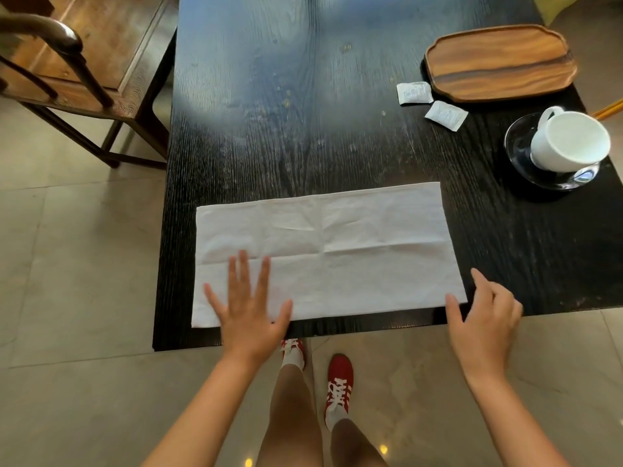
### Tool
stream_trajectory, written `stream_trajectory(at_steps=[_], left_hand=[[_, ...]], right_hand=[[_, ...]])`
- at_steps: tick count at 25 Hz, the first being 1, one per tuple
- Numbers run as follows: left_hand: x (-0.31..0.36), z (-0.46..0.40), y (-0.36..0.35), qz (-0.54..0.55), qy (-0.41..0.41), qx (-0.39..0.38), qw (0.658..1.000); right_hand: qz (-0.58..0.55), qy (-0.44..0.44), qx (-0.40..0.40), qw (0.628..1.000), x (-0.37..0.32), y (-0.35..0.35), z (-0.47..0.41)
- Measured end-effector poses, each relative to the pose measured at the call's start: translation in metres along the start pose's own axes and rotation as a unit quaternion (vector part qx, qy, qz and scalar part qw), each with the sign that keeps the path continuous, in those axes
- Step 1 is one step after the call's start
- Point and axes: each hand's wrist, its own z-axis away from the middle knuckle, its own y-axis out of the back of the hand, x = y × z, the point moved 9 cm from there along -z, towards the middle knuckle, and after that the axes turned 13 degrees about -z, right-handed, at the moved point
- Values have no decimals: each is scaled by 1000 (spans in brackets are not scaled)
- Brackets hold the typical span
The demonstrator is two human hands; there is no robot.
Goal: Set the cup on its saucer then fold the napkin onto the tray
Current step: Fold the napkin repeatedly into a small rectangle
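Cloth napkin (323, 251) — glossy, perhaps glass, saucer (519, 153).
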Motion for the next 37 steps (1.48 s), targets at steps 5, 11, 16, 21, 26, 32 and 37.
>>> stream_trajectory(at_steps=[5,11,16,21,26,32,37], left_hand=[[125,14,-12,-3,-122,-25,992],[141,15,-26,-13,-103,-64,993],[142,15,-31,-31,-107,-98,989],[142,12,-13,69,-85,-108,988],[140,-54,42,458,80,-130,876],[134,-129,84,404,53,-156,900],[53,-120,95,481,90,-128,863]], right_hand=[[-95,-103,-25,990,21,4,-5],[-101,-159,-41,981,21,8,-12],[-109,-198,-52,973,19,10,-12],[-332,-215,-54,917,-5,22,-12],[-378,-132,-121,908,-73,17,-5],[-346,-77,-189,916,-140,-8,17],[-328,-12,-236,915,-201,-32,40]])
